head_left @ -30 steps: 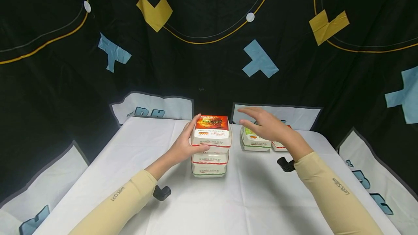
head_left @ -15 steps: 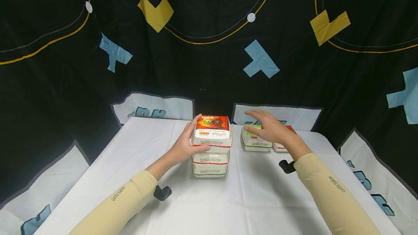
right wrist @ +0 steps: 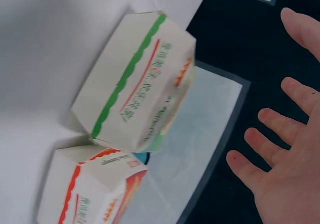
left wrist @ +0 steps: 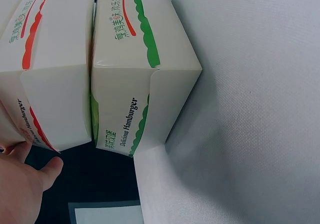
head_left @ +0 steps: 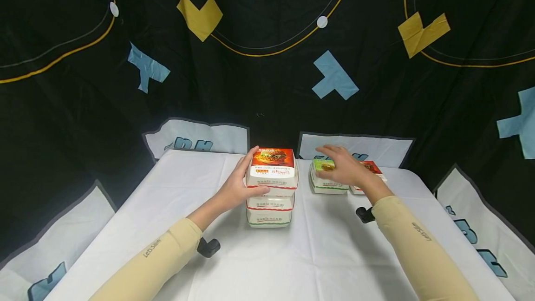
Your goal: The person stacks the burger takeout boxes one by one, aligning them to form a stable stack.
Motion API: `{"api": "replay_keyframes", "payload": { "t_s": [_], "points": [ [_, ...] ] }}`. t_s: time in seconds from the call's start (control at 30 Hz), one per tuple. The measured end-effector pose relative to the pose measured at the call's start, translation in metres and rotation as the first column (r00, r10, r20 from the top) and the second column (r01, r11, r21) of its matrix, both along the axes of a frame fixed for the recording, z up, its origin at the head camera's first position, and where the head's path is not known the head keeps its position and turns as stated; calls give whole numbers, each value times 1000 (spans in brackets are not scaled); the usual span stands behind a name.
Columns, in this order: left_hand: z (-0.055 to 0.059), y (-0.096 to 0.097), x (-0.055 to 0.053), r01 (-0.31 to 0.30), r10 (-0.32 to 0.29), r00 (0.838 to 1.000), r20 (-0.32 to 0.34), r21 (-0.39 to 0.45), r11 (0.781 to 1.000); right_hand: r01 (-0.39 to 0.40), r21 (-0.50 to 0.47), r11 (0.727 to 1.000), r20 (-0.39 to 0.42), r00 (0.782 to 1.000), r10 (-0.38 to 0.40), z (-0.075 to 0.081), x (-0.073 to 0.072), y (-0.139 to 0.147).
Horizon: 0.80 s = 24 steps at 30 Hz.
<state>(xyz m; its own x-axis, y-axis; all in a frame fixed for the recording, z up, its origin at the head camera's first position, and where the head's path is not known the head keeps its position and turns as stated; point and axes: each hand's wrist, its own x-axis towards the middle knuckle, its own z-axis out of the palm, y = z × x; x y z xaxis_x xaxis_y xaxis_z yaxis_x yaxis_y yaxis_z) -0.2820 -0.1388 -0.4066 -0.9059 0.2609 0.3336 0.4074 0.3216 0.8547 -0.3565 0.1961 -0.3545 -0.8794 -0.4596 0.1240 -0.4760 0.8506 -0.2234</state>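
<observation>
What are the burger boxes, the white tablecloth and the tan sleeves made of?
Burger boxes: probably thin card, smooth with a slight sheen; they have crisp folds and printed sides.
Tablecloth: looks like matte fabric; a fine weave shows up close.
Sleeves: seem to be smooth, perhaps stretchy cloth, because they hug the arms closely; I can't tell which fibre.

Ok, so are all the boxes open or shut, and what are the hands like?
Top box, shut, on the middle box
Middle box, shut
Bottom box, shut, on the table
Far green box, shut, on the table
Far red box, looks shut, partly hidden
Left hand, grip on the top box
Right hand, open, not touching any box
</observation>
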Motion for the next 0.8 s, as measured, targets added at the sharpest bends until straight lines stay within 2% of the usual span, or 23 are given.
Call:
{"api": "replay_keyframes", "payload": {
  "t_s": [0.27, 0.53, 0.8],
  "points": [
    [-1, 0, 0, -1, 1, 1000, 1, -1, 1000, 17, 25, 1000, 11, 1000, -17, -14, -10, 6],
    [0, 0, 0, 2, -2, 1000, -3, -5, 1000, 61, 26, 998, 64, 996, -62, -24, -18, 8],
    [-1, 1, -1, 2, -2, 1000, -2, -2, 1000, 76, 53, 996, 65, 995, -79, -38, -29, 8]
  ]
}}
